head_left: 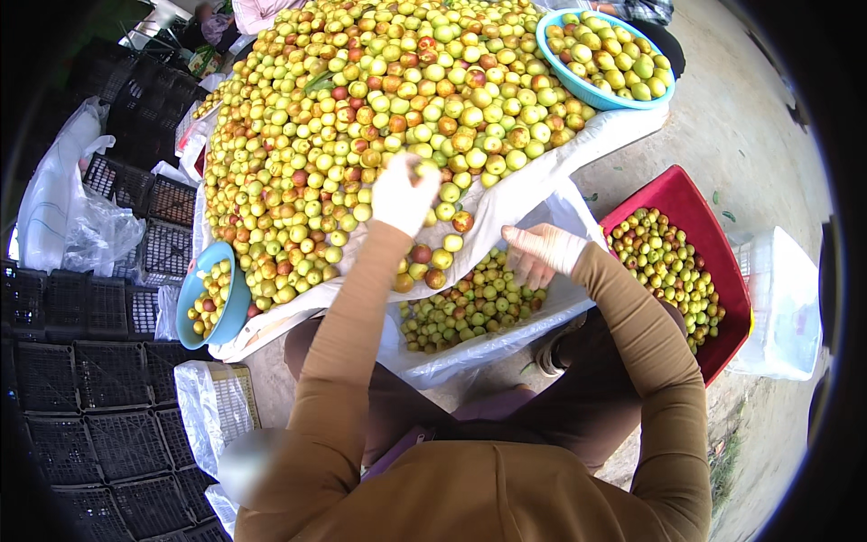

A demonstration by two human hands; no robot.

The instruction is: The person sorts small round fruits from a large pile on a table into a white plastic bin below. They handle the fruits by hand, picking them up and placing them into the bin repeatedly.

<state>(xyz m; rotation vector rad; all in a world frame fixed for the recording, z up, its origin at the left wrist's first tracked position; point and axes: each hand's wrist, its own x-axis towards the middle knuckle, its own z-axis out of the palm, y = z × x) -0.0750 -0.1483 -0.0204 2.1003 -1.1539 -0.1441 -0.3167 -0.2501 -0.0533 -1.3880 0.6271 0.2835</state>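
Spatially: pile (pixel 298 117) spreads ahead of the left fingers and to both sides; the left hand (pixel 405 194) is nearer it. Crate (pixel 562 296), lined, lies below and right of those fingers, under the right hand (pixel 545 253). Left fingers curled nearly together over the fruit; grip cannot be told. Right fingers bent, thumb apart; any hold hidden. Nearest clear fruit (pixel 449 192): just right of left fingers, roundish, no marked long axis.
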